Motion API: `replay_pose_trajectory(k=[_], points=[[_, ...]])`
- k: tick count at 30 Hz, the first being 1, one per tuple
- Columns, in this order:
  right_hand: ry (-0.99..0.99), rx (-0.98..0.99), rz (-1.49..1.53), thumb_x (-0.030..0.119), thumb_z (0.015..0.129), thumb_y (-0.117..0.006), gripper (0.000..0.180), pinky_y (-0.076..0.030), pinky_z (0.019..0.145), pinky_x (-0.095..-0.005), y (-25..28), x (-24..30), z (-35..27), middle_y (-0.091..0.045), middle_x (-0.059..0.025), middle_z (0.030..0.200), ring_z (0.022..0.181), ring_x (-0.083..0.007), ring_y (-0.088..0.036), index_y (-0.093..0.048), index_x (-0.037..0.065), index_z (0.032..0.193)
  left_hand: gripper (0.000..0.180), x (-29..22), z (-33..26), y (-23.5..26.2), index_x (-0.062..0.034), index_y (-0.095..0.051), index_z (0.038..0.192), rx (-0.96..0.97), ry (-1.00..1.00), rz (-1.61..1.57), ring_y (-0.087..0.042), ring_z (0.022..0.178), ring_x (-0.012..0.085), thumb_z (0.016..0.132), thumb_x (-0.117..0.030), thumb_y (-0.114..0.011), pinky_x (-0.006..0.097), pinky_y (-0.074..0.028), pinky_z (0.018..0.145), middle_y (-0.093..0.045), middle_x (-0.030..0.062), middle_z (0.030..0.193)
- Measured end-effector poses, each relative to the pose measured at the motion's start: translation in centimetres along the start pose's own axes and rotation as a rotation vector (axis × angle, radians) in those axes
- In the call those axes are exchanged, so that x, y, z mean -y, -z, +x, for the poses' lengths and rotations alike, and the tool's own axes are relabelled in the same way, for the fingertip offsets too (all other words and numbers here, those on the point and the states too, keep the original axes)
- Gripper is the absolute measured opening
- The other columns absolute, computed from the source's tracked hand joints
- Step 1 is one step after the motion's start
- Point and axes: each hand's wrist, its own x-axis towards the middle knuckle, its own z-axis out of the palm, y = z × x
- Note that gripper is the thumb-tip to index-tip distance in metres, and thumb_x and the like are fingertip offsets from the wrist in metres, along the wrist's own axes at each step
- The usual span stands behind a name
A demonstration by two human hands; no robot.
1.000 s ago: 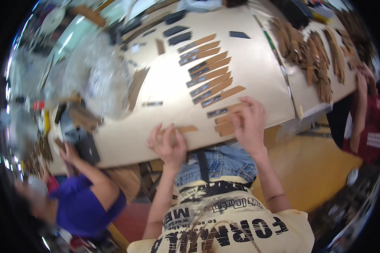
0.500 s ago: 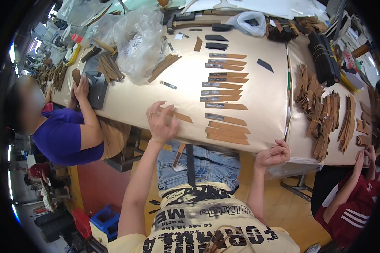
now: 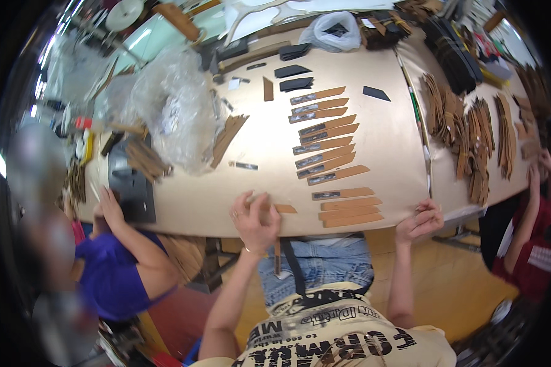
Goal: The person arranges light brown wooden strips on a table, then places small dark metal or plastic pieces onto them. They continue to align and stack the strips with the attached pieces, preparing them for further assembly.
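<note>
My left hand (image 3: 254,221) is over the near edge of the table, its fingers bent and apart. Below its fingers a brown leather strip (image 3: 285,208) lies on the tabletop, partly hidden by the hand. At the table edge farther right is my right hand (image 3: 419,222), its fingers curled in; whatever they hold, if anything, is too small to make out. Between the hands lie plain brown strips (image 3: 350,218). Behind these, a column of angled-end brown strips (image 3: 337,174) with dark, shiny patches at their left ends runs away from me.
Dark pieces (image 3: 292,71) and a clear plastic bag (image 3: 174,113) are farther back. Bundled brown strips (image 3: 444,116) cover the right side. A person in purple (image 3: 125,269) works at my left; another in dark red (image 3: 526,244) is at my right.
The view has shifted, so the table and its strips appear turned. My left hand stays over the brown strip, with its fingers drawn closer together. My right hand remains curled at the edge.
</note>
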Motion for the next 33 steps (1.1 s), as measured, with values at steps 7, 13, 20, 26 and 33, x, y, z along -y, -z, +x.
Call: replay_pose_trajectory(k=[7, 13, 20, 26, 33], points=[[-0.045, -0.071, -0.193, 0.019, 0.108, -0.035, 0.015, -0.043, 0.074, -0.0278, -0.2, 0.4, -0.2, -0.056, -0.0133, 0.099, 0.079, -0.0149, -0.047, -0.033, 0.004, 0.112, 0.030, 0.5, 0.0, 0.0, -0.0114, -0.070, 0.108, -0.013, -0.070, -0.033, -0.052, 0.114, 0.0316, 0.079, -0.019, -0.071, 0.043, -0.035, 0.097, -0.055, 0.0140, 0.123], [-0.040, -0.026, -0.250, 0.020, 0.108, -0.036, 0.016, -0.042, 0.073, -0.0274, -0.1, 0.7, 0.4, -0.056, -0.0122, 0.097, 0.079, -0.0143, -0.047, -0.035, 0.003, 0.108, 0.031, 1.0, -0.5, 0.1, -0.0101, -0.069, 0.113, -0.038, -0.026, -0.040, -0.051, 0.115, 0.0319, 0.083, -0.017, -0.068, 0.043, -0.034, 0.098, -0.054, 0.0144, 0.126], [-0.059, -0.073, -0.260, 0.020, 0.108, -0.035, 0.019, -0.044, 0.072, -0.0287, -0.1, 0.1, 0.8, -0.057, -0.0134, 0.093, 0.076, -0.0155, -0.050, -0.035, 0.002, 0.107, 0.028, 1.8, -1.2, 0.0, 0.0028, -0.063, 0.118, -0.323, 0.144, -0.554, -0.048, 0.118, 0.0331, 0.095, -0.008, -0.050, 0.043, -0.036, 0.104, -0.049, 0.0200, 0.127], [-0.114, -0.081, -0.193, 0.027, 0.109, -0.035, 0.026, -0.047, 0.071, -0.0293, 0.2, -0.5, 0.6, -0.057, -0.0165, 0.095, 0.076, -0.0170, -0.053, -0.033, 0.001, 0.107, 0.027, 3.5, -0.1, 1.5, 0.0032, -0.061, 0.118, -0.357, 0.394, -0.616, -0.050, 0.117, 0.0265, 0.100, -0.011, -0.047, 0.036, -0.040, 0.100, -0.052, 0.0151, 0.125], [-0.108, -0.035, -0.157, 0.024, 0.109, -0.037, 0.022, -0.044, 0.077, -0.0295, 1.0, -0.8, 0.5, -0.056, -0.0103, 0.104, 0.081, -0.0148, -0.048, -0.043, 0.002, 0.105, 0.027, 6.0, 4.2, 3.2, -0.0051, -0.065, 0.117, 0.001, 0.179, -0.326, -0.051, 0.116, 0.0294, 0.090, -0.006, -0.062, 0.042, -0.040, 0.099, -0.055, 0.0153, 0.122]])
